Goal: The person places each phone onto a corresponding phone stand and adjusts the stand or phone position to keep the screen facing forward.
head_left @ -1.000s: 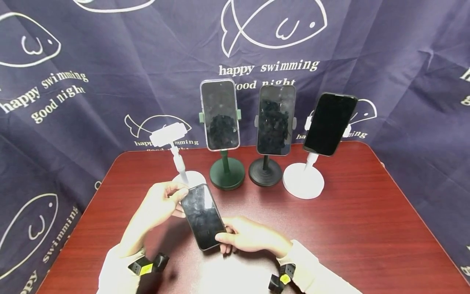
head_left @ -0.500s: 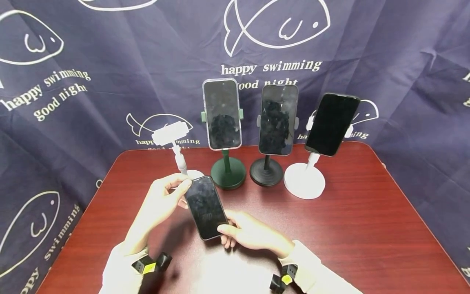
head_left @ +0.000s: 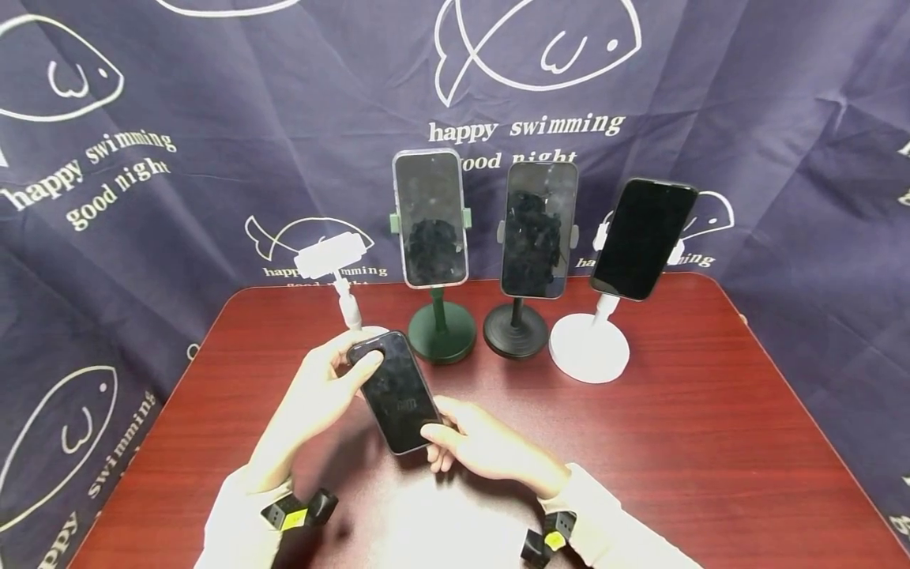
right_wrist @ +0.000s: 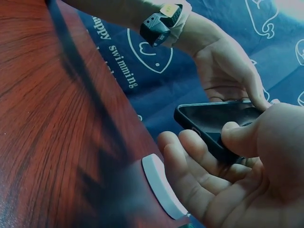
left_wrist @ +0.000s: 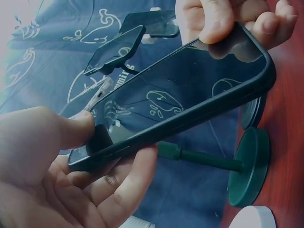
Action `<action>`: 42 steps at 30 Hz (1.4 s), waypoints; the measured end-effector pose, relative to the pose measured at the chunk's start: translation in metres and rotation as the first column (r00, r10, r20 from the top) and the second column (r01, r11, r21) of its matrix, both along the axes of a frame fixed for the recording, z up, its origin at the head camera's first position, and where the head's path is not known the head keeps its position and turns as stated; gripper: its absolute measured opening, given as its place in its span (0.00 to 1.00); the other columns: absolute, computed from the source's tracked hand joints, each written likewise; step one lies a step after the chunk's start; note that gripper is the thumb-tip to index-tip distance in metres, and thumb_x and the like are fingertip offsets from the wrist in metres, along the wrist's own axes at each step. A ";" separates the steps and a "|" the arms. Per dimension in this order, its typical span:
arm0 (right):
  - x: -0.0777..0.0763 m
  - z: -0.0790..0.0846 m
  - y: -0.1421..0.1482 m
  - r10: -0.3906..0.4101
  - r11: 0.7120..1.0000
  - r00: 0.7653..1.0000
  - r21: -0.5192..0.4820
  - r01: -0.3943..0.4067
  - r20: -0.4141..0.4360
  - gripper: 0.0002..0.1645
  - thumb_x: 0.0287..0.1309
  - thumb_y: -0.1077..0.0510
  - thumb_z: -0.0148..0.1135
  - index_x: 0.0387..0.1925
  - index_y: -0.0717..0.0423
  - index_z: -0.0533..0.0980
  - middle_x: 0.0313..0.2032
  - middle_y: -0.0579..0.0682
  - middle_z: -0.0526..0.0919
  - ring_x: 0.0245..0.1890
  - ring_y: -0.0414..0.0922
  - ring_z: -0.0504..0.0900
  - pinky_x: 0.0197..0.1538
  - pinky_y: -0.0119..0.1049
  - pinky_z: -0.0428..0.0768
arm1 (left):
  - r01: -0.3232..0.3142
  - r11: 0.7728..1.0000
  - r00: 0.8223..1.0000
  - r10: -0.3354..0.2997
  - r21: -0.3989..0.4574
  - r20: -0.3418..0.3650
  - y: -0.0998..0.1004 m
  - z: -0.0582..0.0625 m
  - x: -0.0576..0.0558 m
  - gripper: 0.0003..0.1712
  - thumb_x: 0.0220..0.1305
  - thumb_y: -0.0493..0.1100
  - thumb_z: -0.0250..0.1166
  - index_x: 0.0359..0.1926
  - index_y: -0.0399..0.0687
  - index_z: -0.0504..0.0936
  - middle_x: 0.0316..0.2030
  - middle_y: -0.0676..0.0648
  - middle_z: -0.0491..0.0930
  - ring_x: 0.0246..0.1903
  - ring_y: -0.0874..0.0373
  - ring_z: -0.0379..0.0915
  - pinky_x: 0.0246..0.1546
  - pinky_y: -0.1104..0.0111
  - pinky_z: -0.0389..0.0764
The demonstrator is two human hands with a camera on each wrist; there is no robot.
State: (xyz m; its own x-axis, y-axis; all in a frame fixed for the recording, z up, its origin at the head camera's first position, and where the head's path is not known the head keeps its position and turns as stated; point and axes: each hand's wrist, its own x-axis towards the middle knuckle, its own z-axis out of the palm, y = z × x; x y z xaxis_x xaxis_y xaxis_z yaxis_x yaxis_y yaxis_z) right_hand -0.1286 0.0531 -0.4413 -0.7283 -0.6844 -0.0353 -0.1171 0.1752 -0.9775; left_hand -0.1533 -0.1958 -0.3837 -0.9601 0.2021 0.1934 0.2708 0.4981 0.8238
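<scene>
A smartphone point(head_left: 400, 407) in a black case is held above the table, screen up and tilted. At its far end my left hand point(head_left: 323, 391) grips it, thumb over the screen and fingers curled beneath, as the left wrist view shows on the phone point(left_wrist: 175, 90). My right hand point(head_left: 486, 446) pinches the near right corner, its thumb point(right_wrist: 235, 135) on the screen. Just beyond the phone stands a white phone stand point(head_left: 348, 308) with a bare clamp, its base partly hidden behind the phone and left hand.
To the right, a green stand point(head_left: 441, 332), a black stand point(head_left: 515, 330) and another white stand point(head_left: 588, 348) each bear a phone along the table's back. Behind them hangs a dark blue curtain point(head_left: 355, 118) with fish prints. The table point(head_left: 675, 442) is reddish wood.
Both hands have carried the phone a little upward in the head view, toward the bare white stand. My left thumb has slid from the phone's edge farther onto the screen.
</scene>
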 end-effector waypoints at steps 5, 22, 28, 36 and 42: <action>0.000 0.002 0.000 0.004 1.000 1.000 -0.010 -0.004 0.004 0.08 0.75 0.60 0.56 0.47 0.62 0.73 0.28 0.60 0.87 0.27 0.62 0.87 0.36 0.49 0.87 | -0.020 1.000 1.000 0.020 -0.005 0.018 0.001 0.000 0.002 0.19 0.71 0.47 0.67 0.61 0.59 0.81 0.33 0.48 0.84 0.26 0.55 0.78 0.27 0.67 0.79; -0.008 0.016 -0.006 -0.074 0.995 0.990 -0.074 0.066 -0.122 0.06 0.75 0.63 0.53 0.39 0.62 0.70 0.26 0.62 0.85 0.26 0.54 0.89 0.35 0.55 0.86 | -0.042 0.999 0.999 0.042 0.010 -0.028 0.001 0.016 0.003 0.14 0.77 0.48 0.60 0.57 0.48 0.78 0.32 0.46 0.85 0.28 0.61 0.80 0.32 0.69 0.79; -0.009 0.026 -0.011 -0.099 0.993 0.986 -0.081 0.089 -0.132 0.08 0.76 0.61 0.53 0.37 0.61 0.68 0.26 0.62 0.85 0.24 0.35 0.85 0.36 0.52 0.87 | -0.009 0.995 1.000 0.011 0.099 -0.014 0.002 0.021 0.006 0.15 0.80 0.44 0.54 0.61 0.43 0.74 0.41 0.41 0.87 0.37 0.62 0.85 0.44 0.71 0.83; -0.013 0.031 -0.018 -0.167 0.981 0.969 -0.129 0.144 -0.183 0.09 0.76 0.59 0.55 0.38 0.61 0.71 0.27 0.60 0.86 0.24 0.37 0.85 0.34 0.43 0.87 | -0.033 0.998 0.999 0.031 0.060 0.031 0.008 0.023 0.010 0.22 0.80 0.47 0.55 0.68 0.48 0.72 0.49 0.42 0.88 0.45 0.58 0.86 0.50 0.70 0.81; -0.015 0.035 -0.020 -0.190 0.981 0.954 -0.092 0.172 -0.230 0.09 0.76 0.56 0.56 0.38 0.57 0.71 0.26 0.56 0.87 0.23 0.36 0.85 0.34 0.39 0.87 | -0.057 0.997 0.998 0.058 0.049 -0.001 0.007 0.022 0.012 0.19 0.79 0.45 0.56 0.65 0.46 0.74 0.44 0.43 0.89 0.42 0.60 0.87 0.49 0.71 0.81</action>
State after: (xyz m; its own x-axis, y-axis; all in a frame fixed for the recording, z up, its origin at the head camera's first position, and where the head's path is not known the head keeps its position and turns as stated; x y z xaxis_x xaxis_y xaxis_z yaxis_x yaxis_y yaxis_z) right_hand -0.1433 0.0328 -0.4062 -0.8218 -0.5348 0.1967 -0.3194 0.1465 -0.9362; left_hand -0.1413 -0.1892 -0.3617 -0.9693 0.1370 0.2042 0.2451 0.4724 0.8466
